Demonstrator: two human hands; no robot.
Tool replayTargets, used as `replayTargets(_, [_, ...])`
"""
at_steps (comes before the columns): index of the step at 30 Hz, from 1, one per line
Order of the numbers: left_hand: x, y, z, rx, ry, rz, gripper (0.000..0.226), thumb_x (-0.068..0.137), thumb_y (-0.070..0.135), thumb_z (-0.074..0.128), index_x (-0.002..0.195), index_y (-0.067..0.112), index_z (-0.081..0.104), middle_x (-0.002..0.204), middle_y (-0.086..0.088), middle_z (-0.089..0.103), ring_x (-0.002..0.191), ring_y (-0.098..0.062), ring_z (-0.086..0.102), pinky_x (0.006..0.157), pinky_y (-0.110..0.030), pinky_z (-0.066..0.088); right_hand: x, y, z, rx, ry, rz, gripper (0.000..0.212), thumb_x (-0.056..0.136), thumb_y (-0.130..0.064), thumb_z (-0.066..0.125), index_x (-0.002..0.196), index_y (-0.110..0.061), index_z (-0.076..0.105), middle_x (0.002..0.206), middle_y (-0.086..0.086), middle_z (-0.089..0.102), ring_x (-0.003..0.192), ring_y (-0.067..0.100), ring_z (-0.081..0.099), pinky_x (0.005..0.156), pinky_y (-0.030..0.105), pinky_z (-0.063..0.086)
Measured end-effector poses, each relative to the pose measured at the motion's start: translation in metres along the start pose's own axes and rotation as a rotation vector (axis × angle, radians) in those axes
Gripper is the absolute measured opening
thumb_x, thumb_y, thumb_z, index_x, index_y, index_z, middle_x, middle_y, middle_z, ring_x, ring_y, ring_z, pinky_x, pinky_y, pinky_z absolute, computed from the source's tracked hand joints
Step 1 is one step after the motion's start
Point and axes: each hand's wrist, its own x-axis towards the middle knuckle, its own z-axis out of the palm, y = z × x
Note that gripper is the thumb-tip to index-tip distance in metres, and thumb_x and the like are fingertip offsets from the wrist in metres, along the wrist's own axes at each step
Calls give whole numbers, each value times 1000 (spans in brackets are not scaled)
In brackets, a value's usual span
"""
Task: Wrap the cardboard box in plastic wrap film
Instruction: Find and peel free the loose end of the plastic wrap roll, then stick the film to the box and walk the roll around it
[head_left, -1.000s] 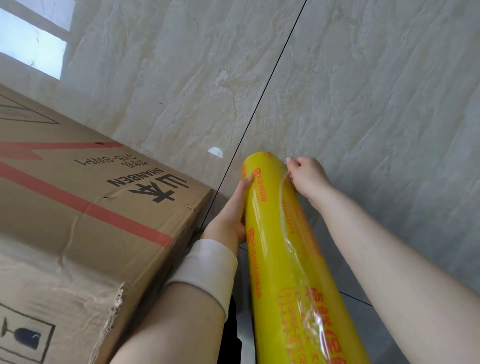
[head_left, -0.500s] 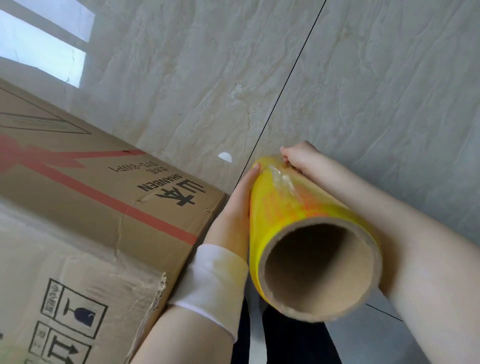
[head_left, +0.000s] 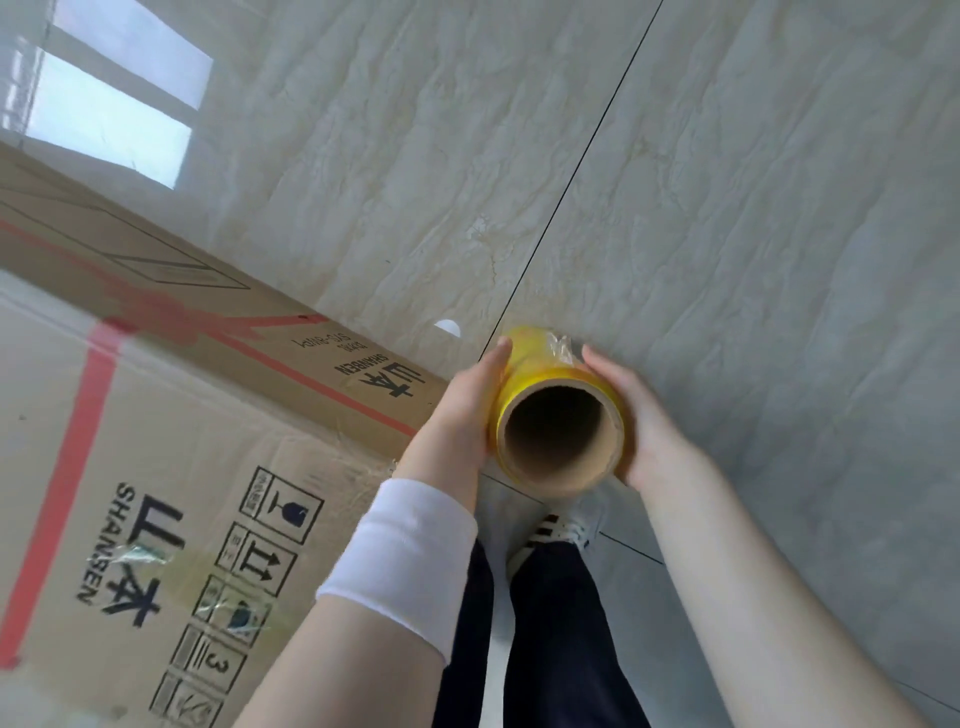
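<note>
Cardboard box (head_left: 156, 467): lies on the tiled floor (head_left: 727, 208) at left, near face toward the camera. A few glinting strands of clear film cross its printed symbols; most of the board is bare. Judged: wrapping barely begun.

Roll of plastic wrap (head_left: 558, 415): just right of the box's near corner, held off the floor, not touching the box.

Change over the last second: the roll was seen along its length, with the right hand picking at the loose film edge at its far end. Now it is end-on, hollow core facing up at the camera. A crumpled tuft of film shows at the far rim.

Left hand (head_left: 462, 410): palm pressed flat to the roll's left side, fingers (head_left: 498, 353) straight along it, white wristband (head_left: 400, 561) below.
Right hand (head_left: 634, 415): has left the film edge and lies against the right side. One digit lies straight; the rest are hidden, so I cannot tell how far they curl.

Judged: roll repositioned for carrying; the film end is not yet fixed to the box.
</note>
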Motion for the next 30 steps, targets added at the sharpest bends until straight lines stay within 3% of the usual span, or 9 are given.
replayTargets(2, [-19, 14, 0, 218, -18, 113, 72, 72, 68, 57, 122, 17, 59, 124, -8, 61, 108, -24, 60, 98, -41, 45, -13, 7, 2, 102, 3, 67, 49, 85, -59, 49, 99, -16, 67, 89, 10, 72, 84, 27, 66, 74, 40, 50])
replayTargets(4, [-33, 28, 3, 521, -55, 237, 73, 71, 75, 52, 118, 19, 61, 132, -3, 54, 121, -22, 51, 106, -38, 37, -21, 10, 8, 205, -59, 124, 57, 85, -65, 42, 101, -16, 67, 100, 14, 71, 94, 34, 64, 79, 55, 47])
replayTargets(6, [-40, 38, 8, 817, -22, 313, 65, 80, 70, 47, 110, 14, 60, 116, -5, 58, 108, -23, 54, 90, -30, 41, -21, 11, 14, 260, -106, 109, 58, 86, -62, 43, 109, -15, 67, 111, 15, 69, 102, 36, 64, 84, 61, 46])
replayTargets(9, [-43, 41, 15, 1086, 48, 355, 64, 80, 68, 50, 103, 8, 57, 98, -6, 58, 92, -25, 54, 73, -30, 38, -14, 13, 21, 295, -42, 124, 56, 85, -55, 54, 123, -14, 62, 119, 14, 67, 109, 32, 64, 89, 48, 51])
replayTargets(13, [-47, 24, 1, 1100, 112, 295, 66, 81, 68, 47, 103, 7, 55, 95, -8, 57, 96, -27, 52, 70, -30, 36, -17, 29, 19, 171, 3, 141, 58, 83, -51, 60, 123, -10, 62, 111, 15, 69, 100, 30, 66, 90, 41, 52])
replayTargets(17, [-52, -5, -14, 1083, 229, 275, 51, 86, 56, 50, 97, 6, 59, 87, -8, 59, 85, -26, 49, 67, -29, 39, -27, 46, 17, 47, 12, 206, 49, 81, -54, 59, 100, -10, 69, 84, 14, 73, 81, 28, 68, 76, 35, 53])
replayTargets(20, [-42, -15, -18, 1089, 277, 250, 39, 89, 41, 48, 104, 7, 60, 104, -12, 61, 89, -27, 50, 70, -28, 38, -22, 59, 20, 62, 24, 255, 56, 79, -57, 61, 110, -11, 67, 100, 15, 72, 93, 31, 67, 89, 42, 52])
replayTargets(23, [-33, -20, -24, 1125, 317, 259, 22, 88, 25, 49, 94, 7, 60, 97, -11, 60, 92, -31, 55, 70, -29, 41, -8, 75, 20, 25, 45, 264, 67, 74, -61, 64, 121, -15, 62, 107, 15, 71, 99, 32, 68, 93, 49, 50])
replayTargets(30, [-48, -36, -30, 1106, 455, 515, 20, 94, 26, 49, 80, 11, 51, 83, -5, 59, 79, -27, 54, 62, -28, 39, 10, 95, 23, -18, 111, 271, 150, 11, -69, 83, 145, -31, 28, 123, 13, 61, 99, 35, 67, 85, 55, 52])
